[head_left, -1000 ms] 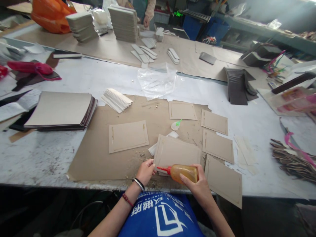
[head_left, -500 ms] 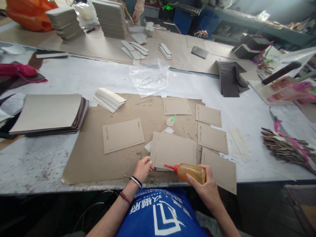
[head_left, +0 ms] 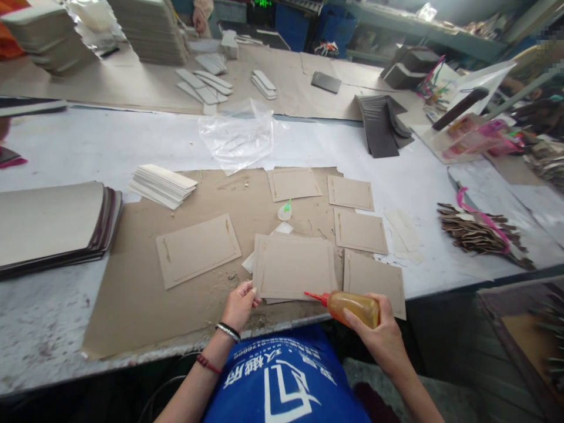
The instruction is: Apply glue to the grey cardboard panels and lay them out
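My right hand [head_left: 384, 335] is wrapped round a squeeze bottle [head_left: 355, 309] of amber liquid, probably glue, tilted on its side. Its red nozzle points left, with the tip at the front edge of a grey-beige card sheet [head_left: 295, 264]. This sheet lies on top of a small pile, and a thin line of glue runs down its left side. My left hand [head_left: 240, 304] pinches the sheet's near left corner between thumb and fingers. Just behind the pile stands a small clear bottle with a green tip [head_left: 285, 211].
Glue-lined cards lie around: one on the left [head_left: 198, 249], several to the right [head_left: 360, 230]. A stack of large sheets [head_left: 48, 223] sits far left, pale strips [head_left: 163, 185] behind. Brown strips [head_left: 476, 229] lie right. Across the table, a person's hand [head_left: 200, 20] shows.
The bottle's nozzle has moved right along the front edge of the top sheet. My left hand keeps its hold on the corner. The whole view has swung to the right.
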`<state>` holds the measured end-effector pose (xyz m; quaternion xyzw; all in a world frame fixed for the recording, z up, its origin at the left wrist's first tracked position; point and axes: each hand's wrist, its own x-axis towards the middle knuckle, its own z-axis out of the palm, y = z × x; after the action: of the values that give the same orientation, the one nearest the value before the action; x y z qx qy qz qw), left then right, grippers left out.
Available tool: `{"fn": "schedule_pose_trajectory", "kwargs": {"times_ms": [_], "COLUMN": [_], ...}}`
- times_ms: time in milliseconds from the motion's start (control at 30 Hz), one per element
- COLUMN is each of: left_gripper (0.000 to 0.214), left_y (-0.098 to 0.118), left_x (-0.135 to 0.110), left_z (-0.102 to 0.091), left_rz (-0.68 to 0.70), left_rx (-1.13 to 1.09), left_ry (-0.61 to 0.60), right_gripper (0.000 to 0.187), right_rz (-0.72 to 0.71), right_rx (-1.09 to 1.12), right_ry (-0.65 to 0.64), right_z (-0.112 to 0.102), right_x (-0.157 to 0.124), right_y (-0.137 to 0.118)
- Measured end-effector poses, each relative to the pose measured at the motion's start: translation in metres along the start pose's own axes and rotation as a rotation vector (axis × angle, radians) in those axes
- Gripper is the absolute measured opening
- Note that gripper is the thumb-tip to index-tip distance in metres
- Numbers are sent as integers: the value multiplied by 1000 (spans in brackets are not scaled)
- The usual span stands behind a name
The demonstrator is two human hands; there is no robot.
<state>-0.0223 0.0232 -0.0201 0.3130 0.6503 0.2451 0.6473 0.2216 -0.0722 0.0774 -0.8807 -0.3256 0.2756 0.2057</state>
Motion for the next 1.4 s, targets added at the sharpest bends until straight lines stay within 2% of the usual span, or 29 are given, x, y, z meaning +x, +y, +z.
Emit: {"fn": "schedule_pose_trajectory", "kwargs": {"times_ms": [333, 567, 900, 1100, 1233, 1400], "left_gripper": [35, 39, 46, 48, 49, 47], "left_y": [4, 4, 5, 4, 3, 2], "left_x": [-3, -3, -4, -5, -5, -6], "left_z": [0, 2, 4, 5, 5, 4], "left_rz": [-36, -50, -77, -71, -74, -71], "left_rx": [5, 2, -9, 18, 19, 4], "left_ry": [18, 46, 87, 84, 95, 78], "right_gripper": [56, 57, 56, 54, 54, 52], "right_rz": [62, 43, -72, -136, -126, -24], "right_rx": [39, 35, 97, 188, 125, 49], "right_ry": [61, 57, 147, 148, 105, -26], "right_z": [-19, -20, -11, -3, -10, -29], "right_x": [7, 27, 78, 104, 96, 64], "right_y": [32, 45, 20, 13, 17, 34]}}
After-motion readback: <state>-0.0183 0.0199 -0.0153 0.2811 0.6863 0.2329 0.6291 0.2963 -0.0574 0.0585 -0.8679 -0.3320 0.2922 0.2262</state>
